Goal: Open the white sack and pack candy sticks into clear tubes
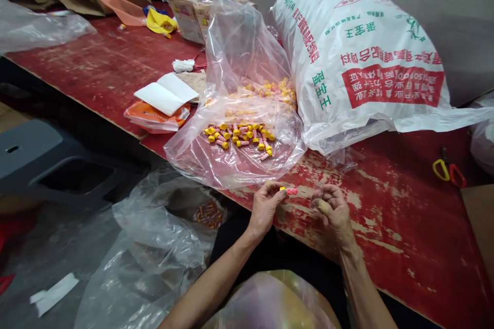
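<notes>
My left hand (pixel 265 209) pinches a small pink-patterned tube with a yellow cap (pixel 292 192) above the table's front edge, the tube's pink end pointing right. To its right, my right hand (pixel 336 213) has its thumb and fingers drawn together. Something thin and clear seems to show at those fingertips, but I cannot make it out. Just beyond my left hand, a clear plastic bag (pixel 189 151) lies with its mouth toward me. Several more yellow-capped pink tubes (pixel 241 133) are spread in its front part, and others are heaped deeper inside.
A big white printed sack (pixel 370 25) stands on the worn red table (pixel 417 205). Scissors (pixel 448 170) lie at the right. White paper (pixel 166 93) rests on an orange packet (pixel 154 115) at left. Below, a large clear bag (pixel 154 247) is beside more small tubes (pixel 208 215).
</notes>
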The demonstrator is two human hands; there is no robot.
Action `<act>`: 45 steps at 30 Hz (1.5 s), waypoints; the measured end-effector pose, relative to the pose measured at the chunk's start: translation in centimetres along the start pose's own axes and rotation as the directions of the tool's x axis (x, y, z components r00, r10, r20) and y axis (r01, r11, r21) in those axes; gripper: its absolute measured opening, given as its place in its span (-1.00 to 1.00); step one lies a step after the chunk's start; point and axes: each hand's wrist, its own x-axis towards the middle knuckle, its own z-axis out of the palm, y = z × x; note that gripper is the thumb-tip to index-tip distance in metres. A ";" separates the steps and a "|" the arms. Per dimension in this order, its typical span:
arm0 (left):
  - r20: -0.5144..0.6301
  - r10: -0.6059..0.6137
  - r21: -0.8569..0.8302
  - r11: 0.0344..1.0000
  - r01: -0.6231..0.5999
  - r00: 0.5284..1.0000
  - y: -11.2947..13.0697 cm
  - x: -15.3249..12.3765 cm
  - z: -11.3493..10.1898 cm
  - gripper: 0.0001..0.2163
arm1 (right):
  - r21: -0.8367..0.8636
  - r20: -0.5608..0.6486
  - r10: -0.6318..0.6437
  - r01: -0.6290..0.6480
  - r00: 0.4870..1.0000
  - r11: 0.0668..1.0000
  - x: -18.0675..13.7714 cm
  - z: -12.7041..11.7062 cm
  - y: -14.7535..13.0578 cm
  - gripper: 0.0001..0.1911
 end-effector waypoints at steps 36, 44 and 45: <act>0.413 0.002 0.613 0.739 -0.279 0.911 -3.4 -2.0 3.1 -0.79 | -0.641 0.251 -0.014 0.177 0.968 0.747 -1.9 -2.6 -0.6 -0.85; 0.374 0.192 0.591 0.705 -0.392 0.907 -3.2 -1.2 1.6 -0.68 | -0.790 0.536 0.143 0.435 0.832 0.432 -0.1 -3.4 -0.9 -0.84; 0.343 0.187 0.575 0.733 -0.363 0.921 -3.1 -1.1 1.2 -0.68 | -0.788 0.547 0.165 0.438 0.820 0.433 -0.1 -3.4 -0.9 -0.84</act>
